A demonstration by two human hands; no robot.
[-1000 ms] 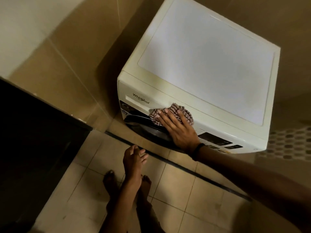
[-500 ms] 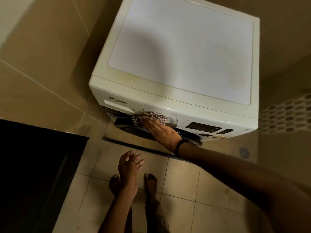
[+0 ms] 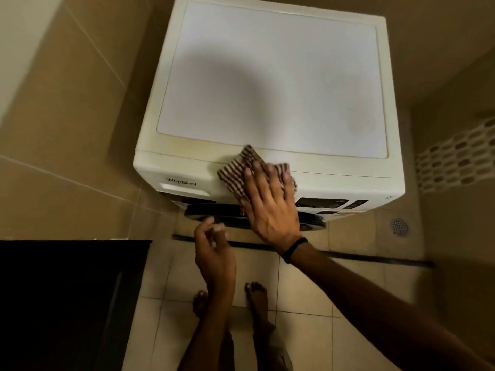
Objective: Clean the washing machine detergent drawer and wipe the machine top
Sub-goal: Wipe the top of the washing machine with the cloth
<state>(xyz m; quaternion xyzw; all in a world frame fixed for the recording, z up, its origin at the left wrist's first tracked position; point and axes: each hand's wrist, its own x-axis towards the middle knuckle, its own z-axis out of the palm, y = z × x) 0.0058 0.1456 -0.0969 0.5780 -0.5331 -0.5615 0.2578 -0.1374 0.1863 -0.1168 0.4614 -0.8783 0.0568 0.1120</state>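
A white front-loading washing machine point(image 3: 281, 76) stands in a tiled corner, seen from above. Its detergent drawer front point(image 3: 184, 186), at the left of the front panel under the brand name, is closed. My right hand point(image 3: 270, 207) lies flat on a striped brown-and-white cloth point(image 3: 238, 172), pressing it over the front top edge of the machine, near the middle. My left hand point(image 3: 214, 253) hovers below, in front of the dark door rim point(image 3: 209, 210), fingers loosely curled and holding nothing.
Beige tiled walls close in on the left and behind. A dark counter or cabinet point(image 3: 67, 303) fills the lower left. A floor drain point(image 3: 399, 226) and a white perforated basket point(image 3: 455, 162) sit to the right. My bare feet point(image 3: 257, 298) stand on the floor tiles.
My right hand has carried the cloth up from the front panel by the knob onto the front top edge. My left hand has risen toward the door. The camera has come closer.
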